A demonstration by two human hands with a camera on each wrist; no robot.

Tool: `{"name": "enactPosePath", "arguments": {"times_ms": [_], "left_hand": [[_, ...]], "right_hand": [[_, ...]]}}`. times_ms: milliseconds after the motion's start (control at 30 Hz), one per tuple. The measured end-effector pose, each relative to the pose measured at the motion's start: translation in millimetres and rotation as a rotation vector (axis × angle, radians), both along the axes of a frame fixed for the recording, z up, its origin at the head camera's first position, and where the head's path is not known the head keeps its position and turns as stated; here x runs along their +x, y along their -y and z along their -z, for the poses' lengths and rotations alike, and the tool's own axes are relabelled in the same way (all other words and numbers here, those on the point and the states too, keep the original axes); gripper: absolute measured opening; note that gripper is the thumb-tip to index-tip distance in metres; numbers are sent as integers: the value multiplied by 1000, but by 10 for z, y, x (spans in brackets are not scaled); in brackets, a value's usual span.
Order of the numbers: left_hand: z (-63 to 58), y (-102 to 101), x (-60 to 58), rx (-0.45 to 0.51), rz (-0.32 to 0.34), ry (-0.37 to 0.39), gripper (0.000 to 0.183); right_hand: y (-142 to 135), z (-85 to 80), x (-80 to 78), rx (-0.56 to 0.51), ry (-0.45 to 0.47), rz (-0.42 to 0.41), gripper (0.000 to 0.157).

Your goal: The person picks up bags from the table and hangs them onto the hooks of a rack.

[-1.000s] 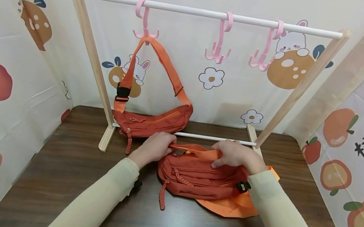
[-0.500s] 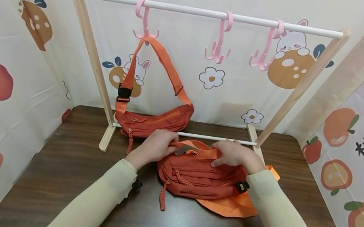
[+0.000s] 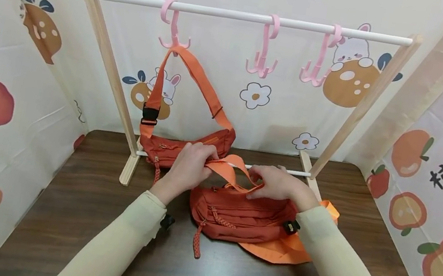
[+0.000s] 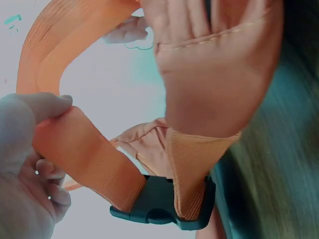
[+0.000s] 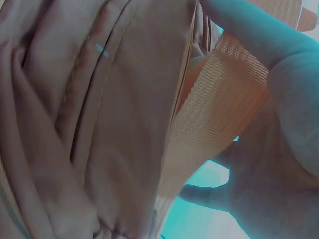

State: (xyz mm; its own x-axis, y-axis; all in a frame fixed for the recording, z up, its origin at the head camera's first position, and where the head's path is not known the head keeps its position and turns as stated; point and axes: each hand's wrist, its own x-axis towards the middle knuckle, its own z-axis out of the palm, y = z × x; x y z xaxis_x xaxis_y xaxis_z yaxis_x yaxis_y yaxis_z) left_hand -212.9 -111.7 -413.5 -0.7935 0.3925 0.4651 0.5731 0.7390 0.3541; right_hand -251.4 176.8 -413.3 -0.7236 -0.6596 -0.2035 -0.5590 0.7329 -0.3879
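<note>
A rust-red waist bag (image 3: 243, 217) lies on the table below the rack, its zip pulls facing me. My left hand (image 3: 190, 164) pinches its orange strap (image 3: 222, 170) and holds it up above the bag's left end. In the left wrist view, the thumb lies over the strap (image 4: 92, 154), which runs down to a black buckle (image 4: 162, 201) beside the bag. My right hand (image 3: 277, 182) holds another stretch of the strap near the bag's top edge. The right wrist view has the webbing (image 5: 214, 99) passing between thumb and fingers.
A wooden rack with a white rail (image 3: 224, 13) stands at the back. A second rust-red bag (image 3: 164, 152) hangs by its strap from the left pink hook (image 3: 174, 32). Two more pink hooks, a middle one (image 3: 263, 57) and a right one (image 3: 319, 66), hang on the rail.
My left hand has risen, lifting the strap into a higher loop above the bag. My right hand has shifted slightly left and up from the bag's top onto the strap.
</note>
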Motion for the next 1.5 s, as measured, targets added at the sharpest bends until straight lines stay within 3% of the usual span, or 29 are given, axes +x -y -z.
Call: {"name": "enactPosePath", "arguments": {"times_ms": [167, 267, 633, 900, 1133, 1300, 1500], "left_hand": [[-65, 4, -6, 78, -23, -27, 28], [-96, 13, -9, 137, -43, -11, 29], [-193, 64, -20, 452, 4, 139, 39], [-245, 57, -54, 467, -14, 101, 40], [-347, 64, -48, 470, -20, 120, 43], [-399, 43, -34, 483, 21, 130, 36], [-491, -14, -12, 524, 97, 144, 41]], "right_hand": [[64, 16, -5, -63, -122, -27, 21], [69, -4, -21, -119, -144, 1, 9], [15, -331, 14, -416, -144, 168, 15], [-22, -577, 84, -529, -161, 216, 7], [13, -722, 89, -703, -124, 195, 6], [69, -866, 117, -725, -135, 204, 9], [145, -1054, 168, -752, -150, 228, 19]]}}
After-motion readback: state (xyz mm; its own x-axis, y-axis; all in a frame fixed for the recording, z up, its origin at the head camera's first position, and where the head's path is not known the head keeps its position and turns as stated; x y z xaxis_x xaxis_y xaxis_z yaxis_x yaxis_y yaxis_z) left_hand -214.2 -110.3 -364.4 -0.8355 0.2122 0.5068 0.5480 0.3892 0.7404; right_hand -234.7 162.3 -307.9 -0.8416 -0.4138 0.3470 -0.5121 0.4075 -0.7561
